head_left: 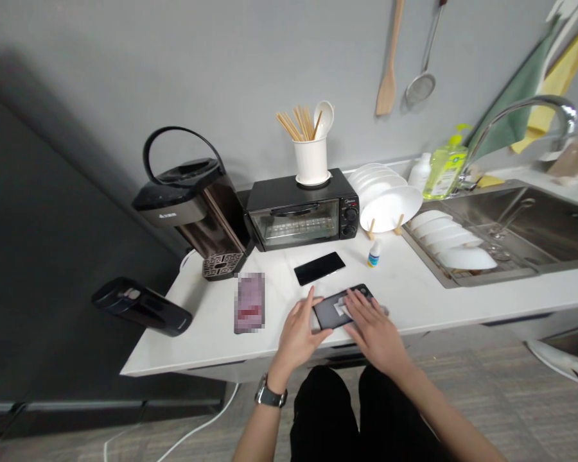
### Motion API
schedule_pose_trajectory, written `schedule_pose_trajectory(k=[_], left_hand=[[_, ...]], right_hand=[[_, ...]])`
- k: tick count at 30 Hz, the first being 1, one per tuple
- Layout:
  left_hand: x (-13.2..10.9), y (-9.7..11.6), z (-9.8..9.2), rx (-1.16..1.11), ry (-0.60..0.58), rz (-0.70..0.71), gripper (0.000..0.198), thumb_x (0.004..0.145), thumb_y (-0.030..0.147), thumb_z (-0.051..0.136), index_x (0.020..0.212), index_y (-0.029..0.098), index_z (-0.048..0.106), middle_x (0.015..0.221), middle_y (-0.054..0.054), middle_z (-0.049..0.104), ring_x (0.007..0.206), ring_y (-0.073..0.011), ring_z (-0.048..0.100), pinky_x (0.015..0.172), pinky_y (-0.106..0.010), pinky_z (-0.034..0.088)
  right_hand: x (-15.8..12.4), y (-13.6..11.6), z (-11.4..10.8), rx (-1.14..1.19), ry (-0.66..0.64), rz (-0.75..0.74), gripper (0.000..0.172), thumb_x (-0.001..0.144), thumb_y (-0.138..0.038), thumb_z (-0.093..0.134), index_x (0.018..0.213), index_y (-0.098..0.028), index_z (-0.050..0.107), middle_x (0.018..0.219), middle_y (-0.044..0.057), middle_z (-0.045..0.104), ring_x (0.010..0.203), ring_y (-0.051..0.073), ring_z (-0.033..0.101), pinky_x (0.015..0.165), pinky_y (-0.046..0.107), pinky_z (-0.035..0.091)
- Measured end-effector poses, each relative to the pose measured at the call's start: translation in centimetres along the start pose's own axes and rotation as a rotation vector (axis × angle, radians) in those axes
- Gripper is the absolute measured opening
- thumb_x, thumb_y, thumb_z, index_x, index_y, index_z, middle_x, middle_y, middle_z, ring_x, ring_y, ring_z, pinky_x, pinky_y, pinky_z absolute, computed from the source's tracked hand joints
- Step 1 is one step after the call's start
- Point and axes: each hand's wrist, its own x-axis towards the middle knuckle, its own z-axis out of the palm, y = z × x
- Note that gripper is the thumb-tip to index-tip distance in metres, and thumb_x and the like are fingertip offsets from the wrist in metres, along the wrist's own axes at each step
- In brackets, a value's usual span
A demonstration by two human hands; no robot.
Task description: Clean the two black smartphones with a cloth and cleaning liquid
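Observation:
A dark phone (328, 311), its back facing up, lies on the white countertop near the front edge. My left hand (299, 330) grips its left end between thumb and fingers. Over the phone's right half, my right hand (373, 327) presses a small white wipe (340, 307) against the back with its fingers close together; part of the wipe is hidden under them. Just behind lies a glossy black phone (319, 268), face up. A small white bottle (374, 255) with a blue and yellow label stands to its right. A blurred-out purple rectangular item (250, 303) rests to the left.
At the back stand a black water dispenser (197, 212) and a toaster oven (298, 218) with a white utensil holder (311, 160) on top. White plates (390, 206) stand in a rack beside the sink (549, 224). A black tumbler (142, 307) is at the left edge.

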Motion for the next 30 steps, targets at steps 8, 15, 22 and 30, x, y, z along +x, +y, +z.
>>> schedule_pose_trajectory(k=[8,15,22,30], left_hand=[[0.2,-0.2,0.1,-0.003,-0.020,0.001,0.100,0.088,0.017,0.070,0.168,0.033,0.012,0.151,-0.006,0.058,0.135,-0.0286,0.051,0.117,-0.049,0.041],[-0.4,-0.9,0.7,0.027,0.000,-0.041,0.098,0.086,0.011,0.062,0.168,0.028,0.012,0.146,-0.012,0.057,0.132,-0.0289,0.053,0.113,-0.045,0.045],[-0.1,0.2,0.2,-0.031,0.008,-0.081,0.112,0.083,0.023,0.081,0.168,0.036,0.009,0.145,-0.008,0.061,0.134,-0.0307,0.054,0.114,-0.050,0.043],[0.1,-0.3,0.2,-0.026,0.010,-0.045,0.103,0.084,0.014,0.070,0.168,0.033,0.013,0.147,-0.007,0.061,0.134,-0.0289,0.054,0.116,-0.049,0.043]], right_hand=[[4.0,-3.5,3.1,-0.037,0.073,0.158,0.063,0.110,-0.039,0.040,0.162,-0.004,0.033,0.162,0.025,0.040,0.155,0.036,0.034,0.122,0.057,0.036],[1.8,-6.5,2.0,0.112,-0.031,-0.052,0.067,0.107,-0.024,0.038,0.169,-0.016,0.012,0.173,0.014,0.020,0.160,0.028,0.021,0.124,0.053,0.036],[-1.4,-0.9,0.8,-0.044,0.006,-0.009,0.072,0.107,-0.039,0.048,0.169,-0.021,0.015,0.168,0.011,0.035,0.156,0.031,0.034,0.122,0.056,0.038],[3.2,-4.0,3.6,-0.059,0.149,0.183,0.068,0.109,-0.040,0.043,0.163,-0.002,0.028,0.161,0.027,0.042,0.151,0.039,0.040,0.118,0.059,0.042]])
